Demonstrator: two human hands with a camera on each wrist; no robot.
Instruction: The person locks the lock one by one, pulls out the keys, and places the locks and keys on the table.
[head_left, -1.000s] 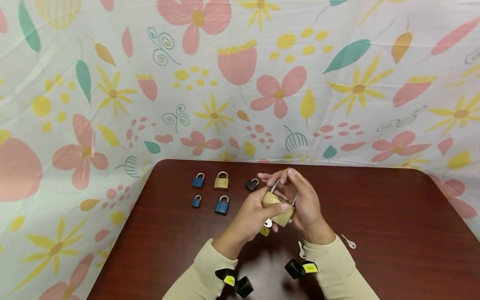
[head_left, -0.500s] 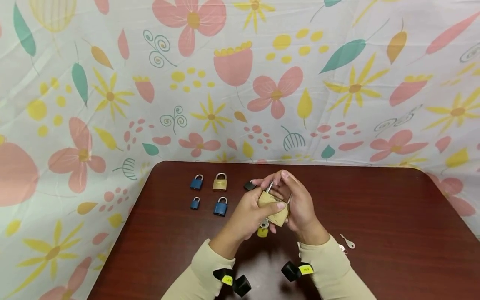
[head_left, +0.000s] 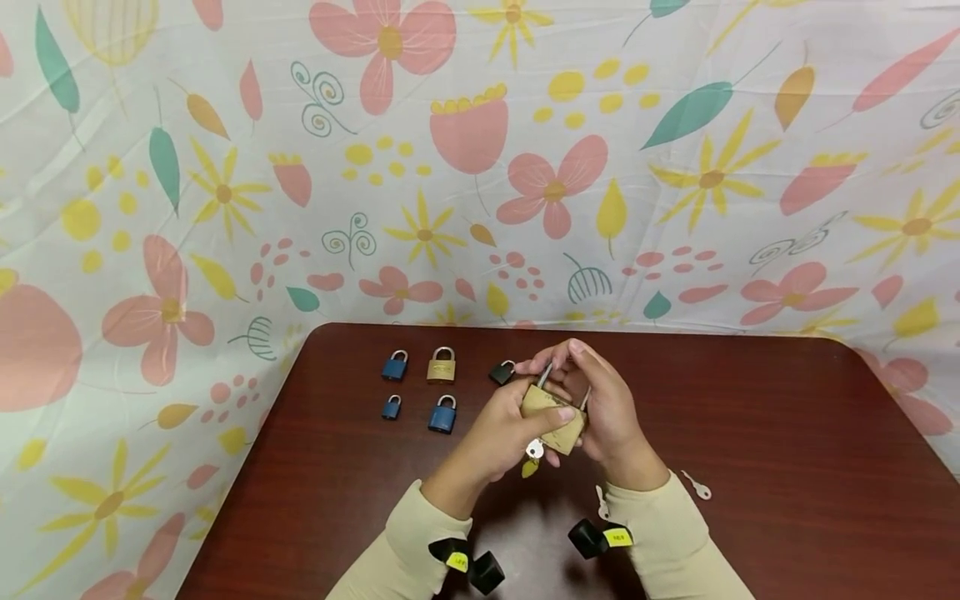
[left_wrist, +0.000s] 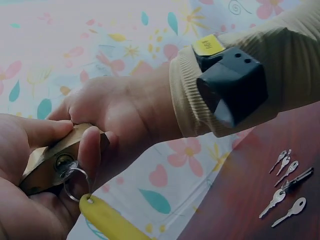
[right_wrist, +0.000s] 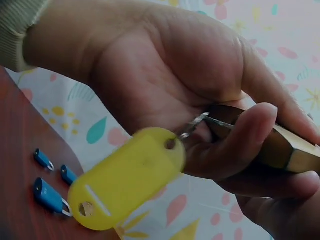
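Observation:
A large brass padlock (head_left: 553, 419) is held up over the table between both hands. My left hand (head_left: 498, 433) grips its body, thumb across the front face. My right hand (head_left: 611, 408) curls around the shackle side; its fingers cover the top of the steel shackle (head_left: 545, 375). In the left wrist view a key (left_wrist: 70, 169) sits in the keyhole on the padlock's underside, its ring (left_wrist: 77, 185) carrying a yellow key tag (left_wrist: 112, 220). That yellow tag (right_wrist: 127, 177) hangs large before the left palm in the right wrist view.
Left of the hands stand blue padlocks (head_left: 442, 415) and a smaller brass padlock (head_left: 441, 367) in rows. A small black padlock (head_left: 502, 372) lies just behind the left hand. Several loose keys (left_wrist: 289, 212) lie on the table near the right forearm. A floral cloth (head_left: 480, 208) hangs behind.
Both hands keep their hold on the padlock and barely shift. The yellow tag and key swing slightly below it. The head view drifts a little and back.

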